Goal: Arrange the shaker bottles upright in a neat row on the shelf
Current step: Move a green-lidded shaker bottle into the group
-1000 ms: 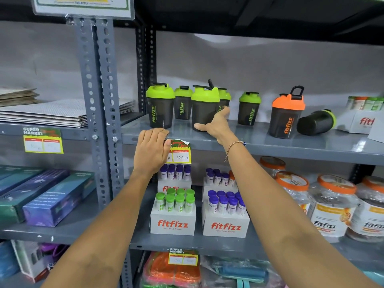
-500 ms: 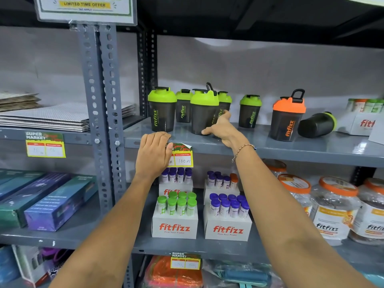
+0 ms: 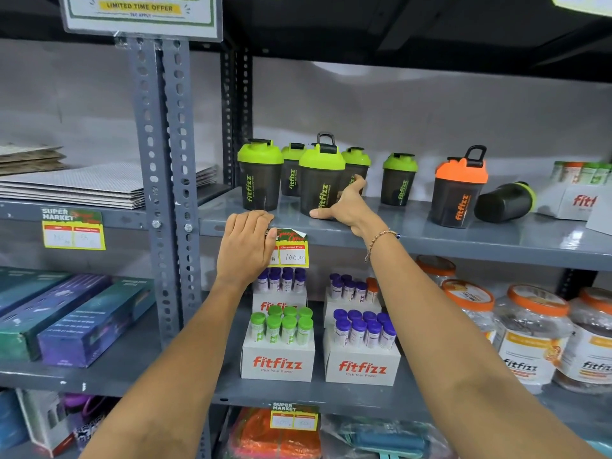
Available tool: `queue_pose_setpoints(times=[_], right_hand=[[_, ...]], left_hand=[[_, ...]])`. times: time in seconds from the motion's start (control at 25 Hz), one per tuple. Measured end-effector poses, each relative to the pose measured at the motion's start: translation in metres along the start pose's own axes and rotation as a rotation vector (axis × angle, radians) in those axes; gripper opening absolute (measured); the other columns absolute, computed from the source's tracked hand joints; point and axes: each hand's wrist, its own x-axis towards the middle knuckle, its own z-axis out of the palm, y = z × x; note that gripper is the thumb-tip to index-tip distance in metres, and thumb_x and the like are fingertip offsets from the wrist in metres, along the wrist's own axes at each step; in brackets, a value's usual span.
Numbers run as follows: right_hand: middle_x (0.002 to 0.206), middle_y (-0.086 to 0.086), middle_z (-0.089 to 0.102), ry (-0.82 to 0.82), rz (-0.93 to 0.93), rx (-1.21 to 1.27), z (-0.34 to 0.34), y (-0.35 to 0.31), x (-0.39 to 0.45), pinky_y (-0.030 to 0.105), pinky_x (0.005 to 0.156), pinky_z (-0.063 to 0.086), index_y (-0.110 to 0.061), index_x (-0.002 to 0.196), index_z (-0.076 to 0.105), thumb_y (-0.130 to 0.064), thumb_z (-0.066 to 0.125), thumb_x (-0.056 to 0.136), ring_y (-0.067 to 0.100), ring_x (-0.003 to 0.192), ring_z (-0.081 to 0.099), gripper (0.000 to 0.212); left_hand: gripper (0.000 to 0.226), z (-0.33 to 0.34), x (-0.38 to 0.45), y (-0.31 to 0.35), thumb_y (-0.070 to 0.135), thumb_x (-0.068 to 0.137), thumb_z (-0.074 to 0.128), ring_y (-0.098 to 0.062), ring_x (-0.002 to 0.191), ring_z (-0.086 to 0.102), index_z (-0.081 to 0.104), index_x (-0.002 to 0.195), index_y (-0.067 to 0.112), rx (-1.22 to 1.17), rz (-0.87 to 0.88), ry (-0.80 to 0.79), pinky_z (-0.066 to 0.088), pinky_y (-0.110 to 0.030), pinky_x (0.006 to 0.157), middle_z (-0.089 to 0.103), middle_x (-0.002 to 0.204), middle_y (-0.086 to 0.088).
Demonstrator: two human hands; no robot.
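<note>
Several dark Fitfizz shaker bottles stand on the grey shelf (image 3: 463,241). A green-lidded one (image 3: 260,180) is at the left, with smaller ones (image 3: 291,175) (image 3: 399,182) behind. My right hand (image 3: 347,208) wraps the base of the front green-lidded bottle (image 3: 319,180), thumb along its front, fingers at its right side near another bottle (image 3: 356,160). An orange-lidded bottle (image 3: 458,193) stands to the right. Beside it a green-lidded bottle (image 3: 505,202) lies on its side. My left hand (image 3: 246,246) has its fingers curled over the shelf's front edge.
A price tag (image 3: 291,250) hangs below the shelf edge. A white Fitfizz box (image 3: 569,200) sits at the far right of the same shelf. The shelf below holds boxes of tubes (image 3: 278,362) and jars (image 3: 530,339). A perforated upright post (image 3: 162,193) stands left.
The view has risen slightly and drawn closer. My right hand stays around the front bottle's base, which sits a little nearer the left bottle. My left hand has not moved.
</note>
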Motion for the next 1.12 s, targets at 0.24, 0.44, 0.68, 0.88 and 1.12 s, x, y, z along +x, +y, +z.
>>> queue_pose_setpoints(times=[0.24,0.44,0.68,0.88,1.12], right_hand=[[0.16,0.016,0.011,-0.073,0.0,-0.048,0.001,-0.003,-0.002,0.031,0.109,0.026,-0.01,0.145,-0.03,-0.011,0.08,0.073,0.028,0.144,0.023,0.132],[0.158,0.016,0.018,-0.036,-0.03,-0.049,0.004,-0.005,-0.008,0.035,0.114,0.023,-0.008,0.146,-0.026,-0.008,0.078,0.076,0.028,0.144,0.025,0.126],[0.152,0.017,0.031,0.007,-0.109,0.04,-0.012,0.002,-0.024,0.043,0.115,0.031,-0.013,0.149,-0.011,-0.018,0.078,0.076,0.028,0.139,0.035,0.115],[0.085,0.007,0.07,0.278,-0.318,0.038,-0.066,0.038,-0.05,0.035,0.094,0.05,-0.013,0.131,0.044,-0.024,0.064,0.088,0.018,0.088,0.065,0.049],[0.053,-0.006,0.058,0.661,-0.372,0.188,-0.189,0.081,-0.061,0.035,0.067,0.055,-0.023,0.084,0.059,-0.017,0.059,0.086,0.009,0.053,0.062,0.006]], left_hand=[[0.039,0.001,0.001,-0.001,0.031,0.099,0.03,-0.028,0.096,0.057,0.059,0.107,0.006,0.002,0.006,0.011,0.035,-0.037,0.088,0.064,0.106,-0.01],[0.04,-0.001,0.0,0.0,0.031,0.099,0.03,-0.029,0.098,0.057,0.059,0.109,0.005,0.011,0.007,-0.021,0.034,-0.037,0.09,0.064,0.108,-0.01],[0.04,-0.01,0.0,0.017,0.03,0.099,0.029,-0.028,0.102,0.057,0.06,0.109,0.006,-0.022,-0.074,-0.038,0.03,-0.039,0.102,0.065,0.108,-0.009],[0.04,0.001,-0.001,0.077,0.029,0.098,0.032,-0.032,0.105,0.056,0.061,0.111,0.005,-0.054,-0.156,0.014,0.031,-0.046,0.108,0.064,0.11,-0.01],[0.037,0.022,0.015,0.213,0.031,0.097,0.036,-0.03,0.106,0.056,0.061,0.109,0.006,-0.18,-0.081,-0.007,0.028,-0.043,0.11,0.064,0.109,-0.009]])
